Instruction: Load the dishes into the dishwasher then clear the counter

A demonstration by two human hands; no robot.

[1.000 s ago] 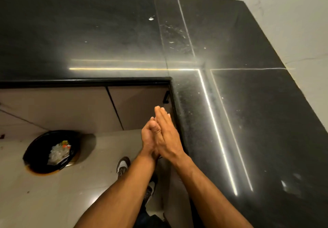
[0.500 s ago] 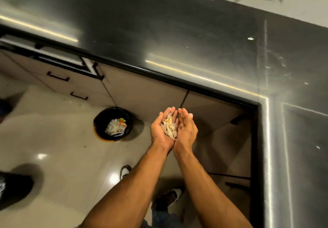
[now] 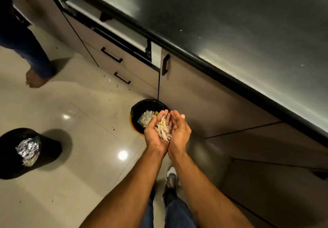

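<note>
Scraps (image 3: 163,130) rest in the cupped left hand (image 3: 154,135) and right hand (image 3: 180,131), palms up, fingers relaxed, edges touching. Half a second earlier the bin (image 3: 142,103) stood well off at 9 o'clock; now it lies just beyond the fingertips at 11 o'clock. Tipping is probably next.

L hand (image 3: 155,136) & R hand (image 3: 180,131): palms up, cupped, inner edges touching, at near rim of bin (image 3: 142,104); both forearms (image 3: 134,183) extended fwd.

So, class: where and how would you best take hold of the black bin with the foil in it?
Grip the bin by a bare stretch of rim, from above: it stands upright with an open top, and crumpled foil fills its middle.
</note>
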